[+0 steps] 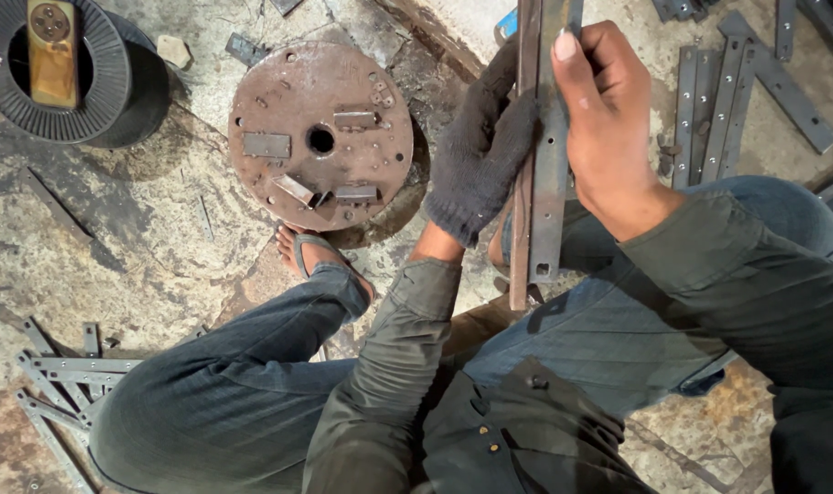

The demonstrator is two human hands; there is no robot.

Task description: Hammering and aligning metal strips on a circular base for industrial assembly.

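Two hands grip a pair of long flat metal strips (537, 155) held upright over the person's lap. Largest nearby is the rusty round plate (321, 135) on the floor, just left of them. More strips (715, 101) lie to the right. The left hand (479, 155), in a dark glove, wraps the strips' side; the bare right hand (608, 119) clasps them opposite.

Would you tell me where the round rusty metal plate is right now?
In the head view, the round rusty plate lies on the floor, upper centre-left, beside the gloved left hand.
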